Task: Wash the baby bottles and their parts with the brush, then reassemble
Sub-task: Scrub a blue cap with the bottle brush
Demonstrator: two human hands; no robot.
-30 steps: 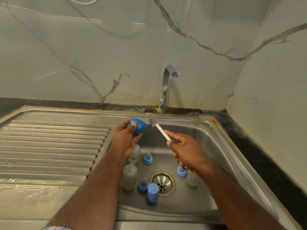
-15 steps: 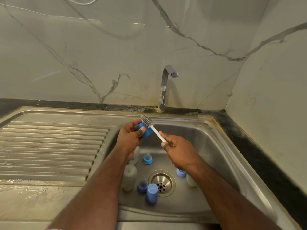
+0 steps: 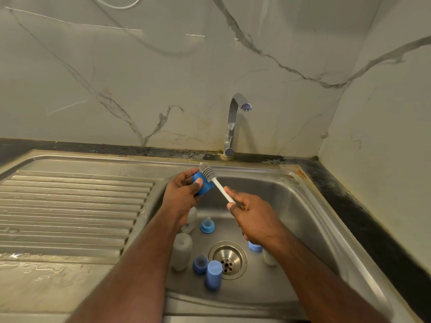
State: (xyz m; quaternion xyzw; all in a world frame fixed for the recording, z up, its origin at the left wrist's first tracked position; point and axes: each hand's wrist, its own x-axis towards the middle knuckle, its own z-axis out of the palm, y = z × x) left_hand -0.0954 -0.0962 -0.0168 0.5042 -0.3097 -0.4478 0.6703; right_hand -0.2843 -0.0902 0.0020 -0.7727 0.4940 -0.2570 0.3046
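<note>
A pale marble-patterned wall point(image 3: 163, 78) filled the upper half of the frame, with a dark stone bench point(image 3: 363, 213) strip running along its foot and down the right side. A stainless steel sink point(image 3: 326, 229) with a ribbed draining board point(image 3: 70, 210) on the left took up the lower half, and a curved chrome tap point(image 3: 233, 122) was seen at centre, above the basin. A round steel drain point(image 3: 228, 259) was set in the basin floor.

At the centre of the frame, over the basin's far edge, a blue plastic bottle cap point(image 3: 205, 184) was gripped by the left hand point(image 3: 183, 194), fingers and thumb curled round it. A brush with a grey ribbed head and white handle point(image 3: 215, 180) was pinched at the handle by the right hand point(image 3: 254, 217), and its head was laid against the top of the cap.

On the basin floor, left of the drain, two cloudy clear bottles point(image 3: 182, 251) were seen, one partly hidden behind the left forearm. A blue collar with a teat point(image 3: 207, 226) stood above the drain. A dark blue ring point(image 3: 200, 264) and a light blue cylindrical cap point(image 3: 213, 275) lay just beside each other at the drain's lower left. Another blue part point(image 3: 255, 247) was partly hidden under the right wrist.
</note>
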